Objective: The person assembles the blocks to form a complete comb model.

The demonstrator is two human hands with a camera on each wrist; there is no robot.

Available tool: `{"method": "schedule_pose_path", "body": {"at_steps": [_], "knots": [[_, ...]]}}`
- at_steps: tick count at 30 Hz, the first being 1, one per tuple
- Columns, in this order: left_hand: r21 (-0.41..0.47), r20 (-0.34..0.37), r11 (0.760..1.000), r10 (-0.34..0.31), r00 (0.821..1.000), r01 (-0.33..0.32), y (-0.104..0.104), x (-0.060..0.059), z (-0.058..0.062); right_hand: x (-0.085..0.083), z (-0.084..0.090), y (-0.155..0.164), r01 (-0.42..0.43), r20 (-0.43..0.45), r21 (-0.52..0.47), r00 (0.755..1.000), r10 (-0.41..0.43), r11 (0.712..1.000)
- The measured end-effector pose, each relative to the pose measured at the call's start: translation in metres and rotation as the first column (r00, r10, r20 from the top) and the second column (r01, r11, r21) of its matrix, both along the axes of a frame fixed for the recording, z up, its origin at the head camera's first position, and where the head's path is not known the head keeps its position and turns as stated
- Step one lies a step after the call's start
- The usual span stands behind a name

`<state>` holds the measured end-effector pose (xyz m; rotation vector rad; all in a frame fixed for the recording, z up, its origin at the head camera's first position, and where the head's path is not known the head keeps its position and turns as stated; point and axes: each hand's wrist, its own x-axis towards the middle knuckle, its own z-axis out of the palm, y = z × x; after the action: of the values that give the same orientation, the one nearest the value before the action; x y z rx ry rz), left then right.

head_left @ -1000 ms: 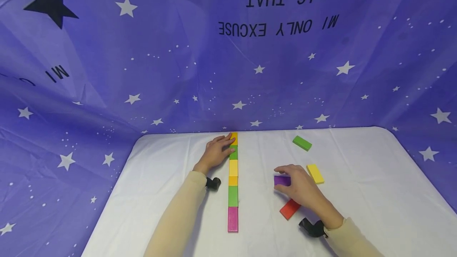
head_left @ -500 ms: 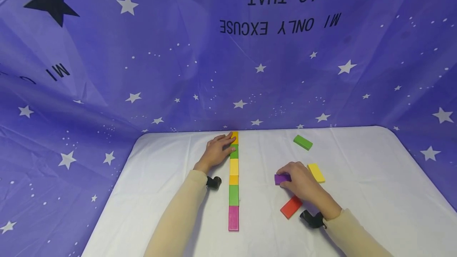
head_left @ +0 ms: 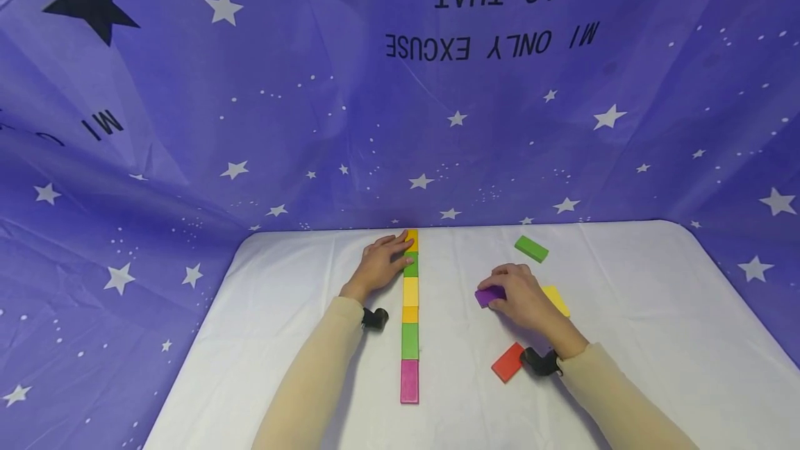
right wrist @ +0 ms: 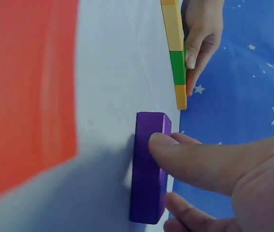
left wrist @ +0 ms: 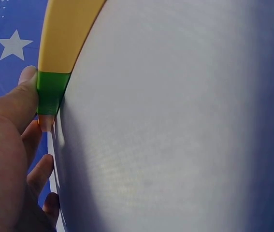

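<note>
A row of several coloured blocks runs straight up the table, from a magenta block at the near end to an orange block at the far edge. My left hand lies along the left of its far end, fingers fairly straight. Its thumb touches the green block and its fingertips reach the orange one. To the right of the row, my right hand pinches a purple block between thumb and fingers. The block is slightly tilted, close over the white cloth.
A red block lies nearer me, partly behind the right wrist's black camera. A yellow block sits just beyond the right hand, and a loose green block farther back. A purple star-printed curtain hangs behind the table.
My right thumb and fingers have closed on the purple block and moved it a little away from me and to the left, turning it slightly. The left hand has kept its place.
</note>
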<state>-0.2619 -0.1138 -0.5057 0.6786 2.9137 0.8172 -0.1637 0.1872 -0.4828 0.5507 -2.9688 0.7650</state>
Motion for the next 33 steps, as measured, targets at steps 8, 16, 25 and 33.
{"method": "schedule_pose_path", "body": {"at_steps": [8,16,25,33], "knots": [[-0.012,-0.004,1.000,0.002,1.000,-0.002,-0.001,-0.001,0.000,0.007,-0.004,-0.004,0.189,0.095,-0.065,0.979,-0.182,0.980],[-0.009,-0.008,1.000,0.000,1.000,0.000,-0.001,-0.001,0.000,0.008,-0.001,-0.013,0.277,0.148,0.041,0.949,-0.280,0.960],[-0.017,-0.006,1.000,0.002,1.000,-0.002,0.000,-0.001,-0.001,0.009,0.001,-0.015,0.307,0.153,0.076,0.936,-0.316,0.949],[-0.008,-0.007,1.000,0.001,1.000,-0.001,-0.002,-0.003,-0.005,0.008,-0.003,-0.016,0.308,0.129,0.094,0.939,-0.319,0.947]]}}
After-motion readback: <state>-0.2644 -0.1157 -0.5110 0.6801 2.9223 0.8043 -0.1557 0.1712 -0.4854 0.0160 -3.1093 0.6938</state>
